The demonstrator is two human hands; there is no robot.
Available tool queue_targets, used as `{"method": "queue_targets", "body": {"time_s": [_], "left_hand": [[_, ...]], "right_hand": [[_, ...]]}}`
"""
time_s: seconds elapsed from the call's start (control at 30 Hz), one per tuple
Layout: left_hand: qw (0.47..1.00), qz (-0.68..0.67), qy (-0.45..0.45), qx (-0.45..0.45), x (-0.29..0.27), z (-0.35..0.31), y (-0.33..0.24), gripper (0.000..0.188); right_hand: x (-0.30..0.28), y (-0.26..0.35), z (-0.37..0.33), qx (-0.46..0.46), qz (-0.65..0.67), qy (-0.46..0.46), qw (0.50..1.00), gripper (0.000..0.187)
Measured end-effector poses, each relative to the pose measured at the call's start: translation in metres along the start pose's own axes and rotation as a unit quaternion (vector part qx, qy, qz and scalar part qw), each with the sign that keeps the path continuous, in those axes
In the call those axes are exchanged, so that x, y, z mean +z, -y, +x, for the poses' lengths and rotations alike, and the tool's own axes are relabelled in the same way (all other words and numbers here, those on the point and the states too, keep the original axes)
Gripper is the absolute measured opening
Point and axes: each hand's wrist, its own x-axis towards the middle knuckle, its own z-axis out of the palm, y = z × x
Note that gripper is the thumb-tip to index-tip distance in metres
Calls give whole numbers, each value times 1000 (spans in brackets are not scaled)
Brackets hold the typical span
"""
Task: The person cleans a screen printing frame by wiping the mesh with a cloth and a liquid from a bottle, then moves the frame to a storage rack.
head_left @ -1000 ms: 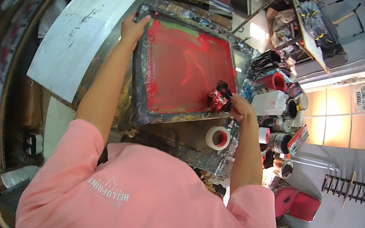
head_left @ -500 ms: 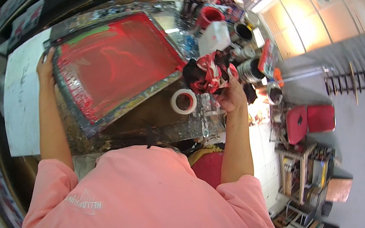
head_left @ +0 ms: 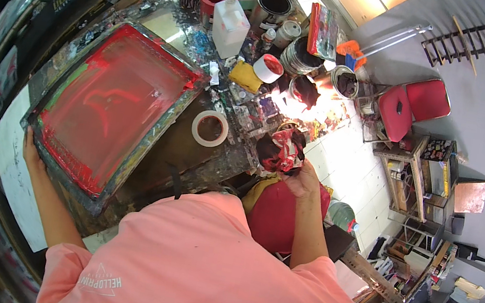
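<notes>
A screen printing frame (head_left: 113, 109), its mesh smeared with red ink and a green patch along one edge, lies tilted on the stained worktable at the left. My left hand (head_left: 33, 153) grips its near left edge, fingers partly hidden by the frame. My right hand (head_left: 303, 183) is closed around a crumpled rag (head_left: 286, 151) stained red and black, held up at the right end of the table. Between the frame and the rag lies a roll of white tape (head_left: 197, 128).
Paint cans (head_left: 273, 4), a red-rimmed bucket (head_left: 209, 0) and a white jug (head_left: 229, 29) crowd the table's far end, near a yellow cloth (head_left: 245, 77). A rack (head_left: 28, 3) runs along the left. Red chairs (head_left: 394, 113) and shelving stand right. A red seat (head_left: 283, 217) is close by me.
My right hand has drawn the rag nearer to me, away from the frame's right corner. My left hand still holds the frame's edge. The view has shifted, showing more cans.
</notes>
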Motion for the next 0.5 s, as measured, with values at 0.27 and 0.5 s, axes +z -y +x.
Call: {"method": "queue_targets", "body": {"time_s": [0.27, 0.5], "left_hand": [[999, -4, 38, -11, -14, 7, -2, 48], [998, 23, 52, -7, -19, 14, -4, 50]], "right_hand": [[-28, 67, -2, -86, 50, -16, 995, 37], [-40, 101, -3, -138, -125, -13, 982, 43]]}}
